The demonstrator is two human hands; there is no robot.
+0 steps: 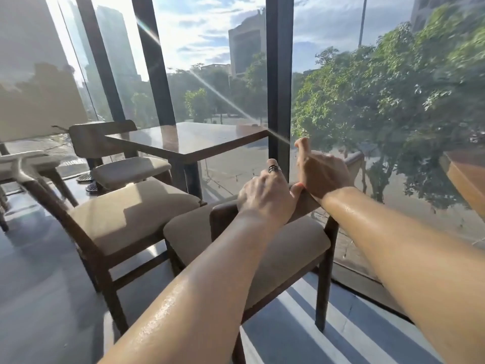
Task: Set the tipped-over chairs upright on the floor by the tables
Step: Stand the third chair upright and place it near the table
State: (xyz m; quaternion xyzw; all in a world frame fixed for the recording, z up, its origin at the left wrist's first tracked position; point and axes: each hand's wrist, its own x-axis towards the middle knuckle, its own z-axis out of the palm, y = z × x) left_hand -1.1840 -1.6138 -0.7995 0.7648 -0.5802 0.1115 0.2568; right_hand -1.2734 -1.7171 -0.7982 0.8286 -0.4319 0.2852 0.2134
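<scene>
- Left hand (262, 191): fingers curled over chair backrest (223, 219), gripping.
- Right hand (324, 174): fingers clamped on the same backrest, thumb raised.
- Surface (189, 137) stood beyond fingers.

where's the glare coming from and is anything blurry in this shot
Head view: sun from upper left throws a flare streak across the window and hazes the left towers; the trees at right are motion-blurred; left hand and right hand on the chair look sharper.

Bare forearms (210, 271); left hand (262, 191) wears a dark ring (274, 168).
</scene>
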